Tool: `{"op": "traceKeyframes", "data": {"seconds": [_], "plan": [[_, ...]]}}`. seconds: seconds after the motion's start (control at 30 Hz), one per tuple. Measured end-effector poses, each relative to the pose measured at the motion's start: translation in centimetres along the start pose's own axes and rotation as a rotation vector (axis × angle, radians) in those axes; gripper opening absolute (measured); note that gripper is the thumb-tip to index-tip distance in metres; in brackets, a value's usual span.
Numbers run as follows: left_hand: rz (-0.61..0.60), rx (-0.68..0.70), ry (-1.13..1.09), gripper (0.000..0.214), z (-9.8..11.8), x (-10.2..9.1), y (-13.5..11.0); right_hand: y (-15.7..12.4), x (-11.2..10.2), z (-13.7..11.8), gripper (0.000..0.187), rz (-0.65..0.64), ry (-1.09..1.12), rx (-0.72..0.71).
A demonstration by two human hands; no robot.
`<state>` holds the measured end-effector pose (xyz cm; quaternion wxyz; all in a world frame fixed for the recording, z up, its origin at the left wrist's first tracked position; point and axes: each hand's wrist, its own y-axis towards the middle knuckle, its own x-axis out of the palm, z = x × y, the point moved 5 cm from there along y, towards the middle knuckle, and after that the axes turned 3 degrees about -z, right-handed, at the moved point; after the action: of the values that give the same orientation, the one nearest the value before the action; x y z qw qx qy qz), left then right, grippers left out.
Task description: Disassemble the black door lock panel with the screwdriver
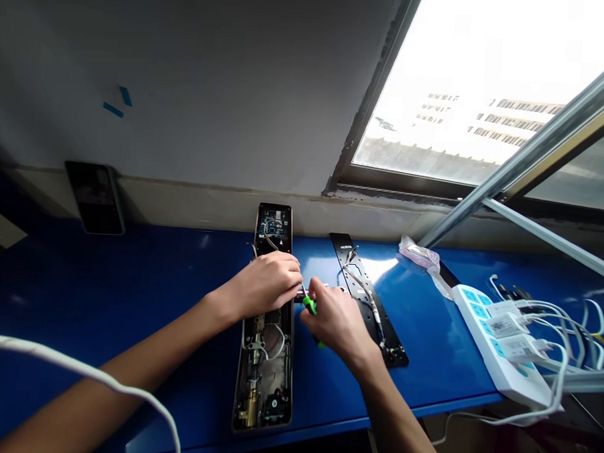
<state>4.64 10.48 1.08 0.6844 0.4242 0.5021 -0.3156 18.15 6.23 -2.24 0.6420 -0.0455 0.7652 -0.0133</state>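
A long, narrow device housing [273,359] lies open on the blue table, showing a circuit board [275,225] at its far end and brass-coloured lock-like parts [250,404] at the near end. Across its middle rests my left hand [272,278], fingers curled at the right edge; what they hold is hidden. Just right of the housing, my right hand [335,318] is closed around a screwdriver [309,305] with a green and black handle. The screwdriver's shaft points toward my left fingertips. Beyond my right hand lies a black back plate [390,327] with a cable bundle [366,289] on it.
On the right stands a white power strip [496,355] with several chargers and white cables. A small plastic bag [421,255] lies near the window. A phone [96,197] leans on the wall at left. A white cable [75,370] hangs across the left foreground.
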Motion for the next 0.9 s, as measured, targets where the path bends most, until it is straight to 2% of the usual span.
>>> {"op": "traceKeyframes", "data": {"seconds": [0.13,0.3,0.43,0.57,0.73,0.9], "plan": [[-0.01,0.002,-0.023,0.02,0.0,-0.2,-0.2,0.3,2.2,-0.2,0.02,0.007,0.045,0.008],[-0.049,0.012,-0.056,0.019,0.1,-0.2,-0.5,0.4,2.4,0.5,0.016,0.035,0.105,-0.024],[-0.047,0.0,-0.125,0.016,-0.3,-0.7,-0.7,0.5,0.9,1.0,0.014,0.108,0.166,-0.052],[-0.005,-0.041,-0.119,0.015,-0.8,-2.1,-1.1,1.1,-1.6,1.3,0.013,0.241,0.245,-0.091],[-0.029,-0.029,-0.124,0.012,-0.7,-3.5,-1.7,2.7,-4.2,0.3,0.013,0.397,0.34,-0.173],[-0.084,-0.023,-0.102,0.01,-0.5,-3.3,-1.6,4.3,-4.6,-1.0,0.017,0.493,0.412,-0.322]]}}
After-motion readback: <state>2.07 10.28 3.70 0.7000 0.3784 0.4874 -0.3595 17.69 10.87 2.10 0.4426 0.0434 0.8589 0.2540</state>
